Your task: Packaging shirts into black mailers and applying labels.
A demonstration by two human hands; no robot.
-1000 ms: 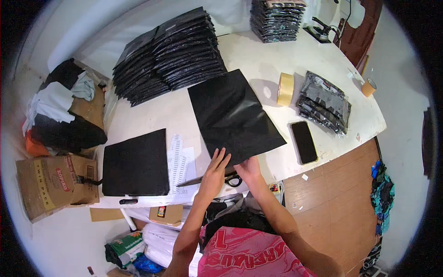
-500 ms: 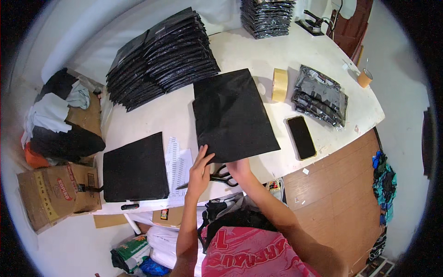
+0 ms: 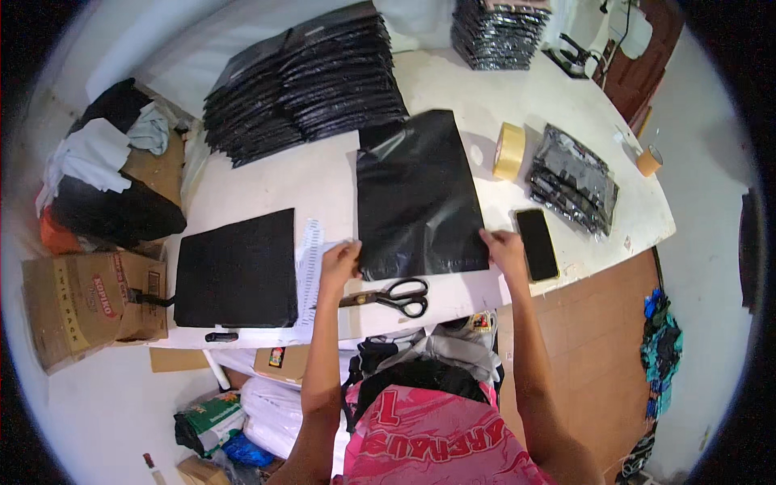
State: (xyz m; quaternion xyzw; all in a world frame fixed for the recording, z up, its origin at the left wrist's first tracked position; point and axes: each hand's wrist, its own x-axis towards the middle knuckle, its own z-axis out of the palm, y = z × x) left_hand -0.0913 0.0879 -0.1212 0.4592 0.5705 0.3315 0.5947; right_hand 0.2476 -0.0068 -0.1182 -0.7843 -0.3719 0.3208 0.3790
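A black plastic bag (image 3: 420, 194) lies on the white table (image 3: 440, 85) in front of me, its surface wrinkled and shiny. Its near left corner is pinched in my left hand (image 3: 343, 263), and my right hand (image 3: 505, 246) grips the near right edge. Just below the bag rest black-handled scissors (image 3: 404, 297), their blades partly behind my left wrist. Left of my left hand are printed paper sheets (image 3: 308, 267) and a flat black stack (image 3: 236, 271). A phone (image 3: 537, 244) lies close to the right of my right hand.
Black packages (image 3: 303, 85) form a large pile at the back left; another stack (image 3: 497, 36) stands at the back. A tape roll (image 3: 509, 152) and clear-wrapped dark clothing (image 3: 574, 178) sit on the right. A cardboard box (image 3: 97, 303) stands beyond the table's left edge.
My right hand has come out from under the bag to its near right edge. My left hand has moved to the near left corner. The bag now lies flatter, and the view has shifted slightly.
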